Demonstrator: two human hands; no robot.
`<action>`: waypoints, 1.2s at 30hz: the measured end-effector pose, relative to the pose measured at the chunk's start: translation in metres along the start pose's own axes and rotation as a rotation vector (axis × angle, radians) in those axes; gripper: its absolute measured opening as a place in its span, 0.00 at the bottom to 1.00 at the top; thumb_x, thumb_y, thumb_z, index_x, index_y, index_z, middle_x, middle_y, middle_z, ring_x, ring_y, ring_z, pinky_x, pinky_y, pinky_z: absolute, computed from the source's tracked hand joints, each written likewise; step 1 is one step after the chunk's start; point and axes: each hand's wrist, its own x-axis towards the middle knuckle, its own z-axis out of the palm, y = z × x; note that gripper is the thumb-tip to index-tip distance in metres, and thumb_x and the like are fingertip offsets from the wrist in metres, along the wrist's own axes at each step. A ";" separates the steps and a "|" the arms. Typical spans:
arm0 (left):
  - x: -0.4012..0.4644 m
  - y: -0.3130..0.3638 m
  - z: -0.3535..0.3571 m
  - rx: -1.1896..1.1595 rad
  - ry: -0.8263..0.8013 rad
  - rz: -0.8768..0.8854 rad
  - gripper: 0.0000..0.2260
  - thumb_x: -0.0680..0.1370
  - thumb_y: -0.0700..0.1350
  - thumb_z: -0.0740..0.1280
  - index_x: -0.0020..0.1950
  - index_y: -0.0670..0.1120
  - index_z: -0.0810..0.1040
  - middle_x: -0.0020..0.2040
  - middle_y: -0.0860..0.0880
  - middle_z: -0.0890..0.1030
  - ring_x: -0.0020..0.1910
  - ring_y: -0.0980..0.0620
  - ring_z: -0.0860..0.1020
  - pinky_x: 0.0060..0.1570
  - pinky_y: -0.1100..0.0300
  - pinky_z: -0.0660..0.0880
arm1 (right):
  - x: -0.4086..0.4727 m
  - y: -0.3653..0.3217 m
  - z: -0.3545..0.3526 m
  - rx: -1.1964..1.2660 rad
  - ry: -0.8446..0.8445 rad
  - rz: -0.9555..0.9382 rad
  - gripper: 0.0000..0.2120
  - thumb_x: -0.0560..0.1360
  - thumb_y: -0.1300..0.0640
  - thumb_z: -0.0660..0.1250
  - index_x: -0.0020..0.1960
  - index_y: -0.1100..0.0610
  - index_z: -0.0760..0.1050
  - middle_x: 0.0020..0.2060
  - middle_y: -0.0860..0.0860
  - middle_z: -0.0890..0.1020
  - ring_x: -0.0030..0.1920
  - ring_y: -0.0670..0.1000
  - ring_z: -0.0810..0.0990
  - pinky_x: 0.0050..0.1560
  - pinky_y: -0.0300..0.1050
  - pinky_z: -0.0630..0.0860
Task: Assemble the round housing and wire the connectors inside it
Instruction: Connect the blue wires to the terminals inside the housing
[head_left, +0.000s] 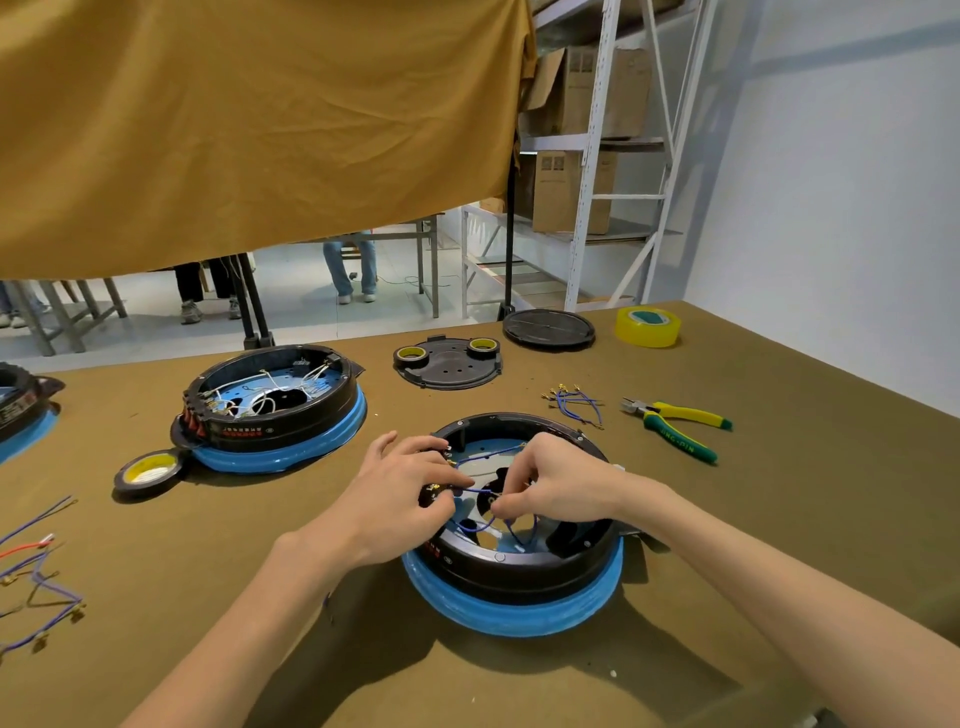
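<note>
A round black housing (524, 569) on a blue base ring sits on the table right in front of me. Blue wires (480, 525) with brass terminals loop across its inside. My left hand (400, 493) reaches over the housing's left wall, and its fingers pinch a connector at the switch block there. From the right, my right hand (556, 486) dips into the housing and pinches a blue wire near the middle. Both hands cover part of the wiring.
A second housing (275, 410) with white wires stands at the back left. Black tape roll (148, 470), black cover plate (449, 364) bearing two tape rolls, round lid (548, 328), yellow tape (648, 326), loose blue wires (574, 402), yellow-green pliers (680, 423). Wire bundle (39, 587) at left edge.
</note>
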 end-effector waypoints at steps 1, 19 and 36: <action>0.001 0.001 0.000 0.006 -0.003 0.003 0.21 0.77 0.56 0.54 0.64 0.62 0.80 0.60 0.65 0.77 0.73 0.67 0.59 0.80 0.46 0.43 | 0.001 0.001 0.001 -0.002 0.002 0.023 0.11 0.75 0.46 0.73 0.39 0.51 0.87 0.38 0.58 0.84 0.34 0.53 0.73 0.38 0.50 0.72; 0.017 0.019 0.002 -0.103 0.081 -0.104 0.03 0.76 0.64 0.70 0.43 0.70 0.80 0.45 0.72 0.76 0.62 0.64 0.66 0.77 0.42 0.48 | -0.013 0.013 -0.027 0.058 0.034 -0.042 0.09 0.76 0.45 0.72 0.51 0.48 0.86 0.42 0.51 0.85 0.40 0.49 0.80 0.42 0.47 0.76; 0.040 0.030 0.003 0.124 0.012 -0.111 0.13 0.71 0.66 0.73 0.34 0.60 0.79 0.41 0.63 0.80 0.56 0.55 0.65 0.75 0.41 0.51 | 0.010 0.018 -0.034 -0.224 -0.112 0.083 0.05 0.75 0.53 0.74 0.42 0.44 0.84 0.38 0.40 0.84 0.41 0.41 0.81 0.40 0.35 0.73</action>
